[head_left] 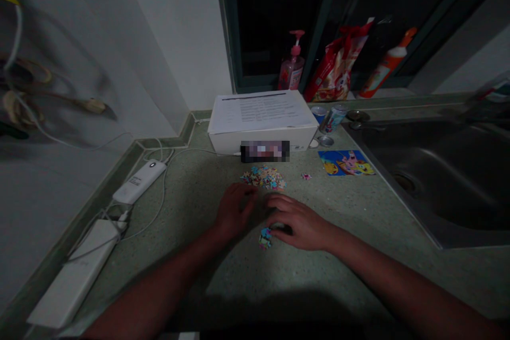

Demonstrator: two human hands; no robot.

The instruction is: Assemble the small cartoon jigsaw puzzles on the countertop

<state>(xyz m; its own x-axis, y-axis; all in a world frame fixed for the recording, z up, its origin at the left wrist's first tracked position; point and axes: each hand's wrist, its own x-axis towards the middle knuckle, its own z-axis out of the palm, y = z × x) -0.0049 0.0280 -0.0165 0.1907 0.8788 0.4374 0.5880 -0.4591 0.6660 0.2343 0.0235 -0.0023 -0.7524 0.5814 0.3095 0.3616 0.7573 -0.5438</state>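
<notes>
A loose heap of small jigsaw puzzle pieces (263,177) lies on the speckled green countertop (247,276), just beyond my hands. My left hand (235,211) rests curled on the counter, its fingertips near the heap and holding nothing I can see. My right hand (297,221) lies palm down beside it, fingertips reaching a small cluster of blue puzzle pieces (265,238). Part of that cluster is hidden under the fingers. A cartoon picture card (346,162) lies to the right, with a few stray pieces (306,176) next to it.
A white box (261,133) topped by a printed sheet stands at the back. Beyond it are a pink pump bottle (292,66) and a red snack bag (337,66). A steel sink (422,180) lies right; white power bricks (74,273) and cables lie left.
</notes>
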